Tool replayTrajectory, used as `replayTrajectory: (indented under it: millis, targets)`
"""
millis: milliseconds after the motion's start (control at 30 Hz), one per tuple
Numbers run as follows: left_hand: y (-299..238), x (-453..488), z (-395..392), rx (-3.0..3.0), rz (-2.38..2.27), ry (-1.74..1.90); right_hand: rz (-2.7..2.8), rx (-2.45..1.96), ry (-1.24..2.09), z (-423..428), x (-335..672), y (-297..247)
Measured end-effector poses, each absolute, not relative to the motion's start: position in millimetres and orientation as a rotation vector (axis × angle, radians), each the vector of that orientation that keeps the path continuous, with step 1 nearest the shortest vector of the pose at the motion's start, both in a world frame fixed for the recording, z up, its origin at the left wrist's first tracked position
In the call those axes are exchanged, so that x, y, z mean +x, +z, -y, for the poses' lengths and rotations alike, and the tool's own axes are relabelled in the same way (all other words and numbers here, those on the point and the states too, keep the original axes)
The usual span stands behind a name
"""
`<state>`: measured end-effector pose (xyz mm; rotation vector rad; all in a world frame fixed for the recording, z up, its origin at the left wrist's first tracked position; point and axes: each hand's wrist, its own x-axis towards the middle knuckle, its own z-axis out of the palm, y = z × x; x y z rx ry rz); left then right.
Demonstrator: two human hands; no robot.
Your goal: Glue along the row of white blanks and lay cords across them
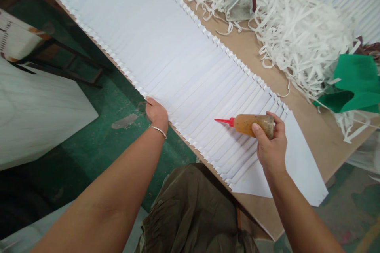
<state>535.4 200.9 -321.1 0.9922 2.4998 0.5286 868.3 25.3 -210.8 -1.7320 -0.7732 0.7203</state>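
My right hand (271,138) is wrapped round a glue bottle (252,125) of amber, cloudy plastic with a red pointed nozzle. The bottle lies nearly level above a long row of overlapping white paper sheets (190,67), its tip pointing left over them. Stepped, notched edges run along both sides of the row, and the last sheet at the lower right shows a broad bare face. At the near edge of the row, my left hand (156,111) is closed on the paper's edge with its fingers bunched; some of them are hidden.
A heap of shredded white paper strips (297,27) covers the far side of the brown table (316,146), around a metal bracket (240,10). Green material (356,83) lies at the right. Left of the table are a dark metal frame (71,61) and a pale slab (38,114).
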Motion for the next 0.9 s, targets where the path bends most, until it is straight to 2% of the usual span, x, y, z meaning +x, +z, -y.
replayTrajectory:
  millis: [367, 567, 667, 800, 900]
  targets:
    - [-312, 543, -199, 0.932, -2.552, 0.527, 1.106, -1.871, 0.713, 16, 815, -192]
    - [-312, 542, -198, 0.952, -2.526, 0.565, 1.325, -1.567, 0.307, 17, 823, -185]
    - [-312, 542, -197, 0.957, -2.509, 0.589, 0.978, -1.526, 0.262, 14, 838, -176]
    - [-304, 542, -197, 0.906, -2.476, 0.631, 0.279, -1.26, 0.652, 24, 866, -166]
    - [-288, 538, -193, 0.727, -2.307, 0.627, 0.033, -1.061, 0.843, 45, 885, -162]
